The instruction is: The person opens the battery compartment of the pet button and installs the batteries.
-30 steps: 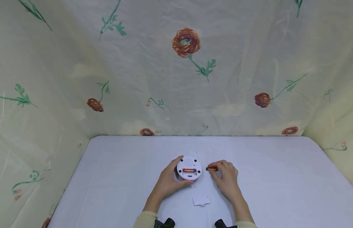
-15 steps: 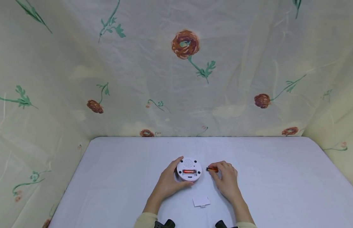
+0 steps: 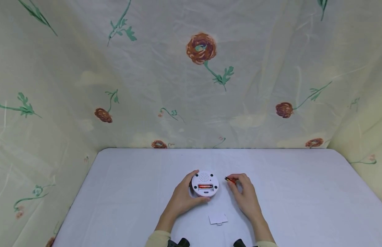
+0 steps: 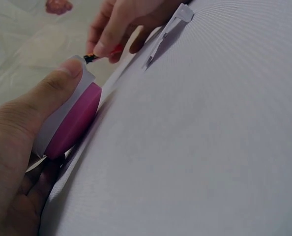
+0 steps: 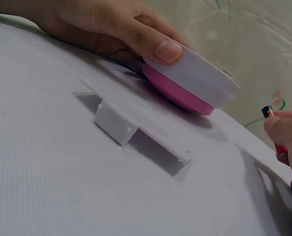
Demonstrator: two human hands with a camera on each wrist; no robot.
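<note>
My left hand [image 3: 182, 195] grips a round device [image 3: 204, 178], white with a pink part [image 4: 77, 120] on the table side. Its upturned face shows a speaker grille, several dark feet and an uncovered battery slot. One red battery [image 3: 205, 186] lies across that slot. To the right of the device, my right hand [image 3: 246, 193] pinches a second battery [image 3: 230, 180], red with a black end. This battery is tilted, its black end pointing left and away from me; the fingers hide part of it. A white battery cover [image 3: 217, 219] lies in front of the device, tab toward me.
A white cloth [image 3: 132, 192] covers the table. Behind it and at both sides hangs a pale floral sheet [image 3: 240, 113]. Dark wrist camera mounts [image 3: 178, 242] sit near both sleeves at the bottom edge.
The battery in my right hand has turned from nearly level to tilted, its black end shifting slightly back and right. My left hand, the device and the cover stay put.
</note>
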